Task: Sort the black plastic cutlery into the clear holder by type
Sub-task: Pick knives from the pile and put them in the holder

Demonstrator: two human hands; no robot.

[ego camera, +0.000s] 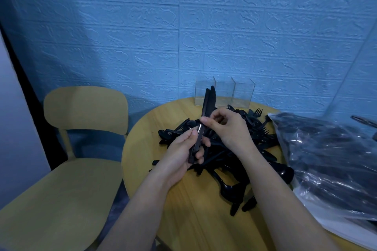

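Left hand (179, 155) curled round the handle ends of a small bundle of black knives (206, 116), blades up, held above the pile; right hand (226, 126) pinches the bundle partway up with thumb and forefinger; number of knives unclear, perhaps two or three; loose black cutlery pile (240, 157) heaped mid-table (155, 128); clear holder (224, 93) upright at the table's far edge; plastic bag (330, 161) covers the right edge; chair (81, 128) beside the left edge.
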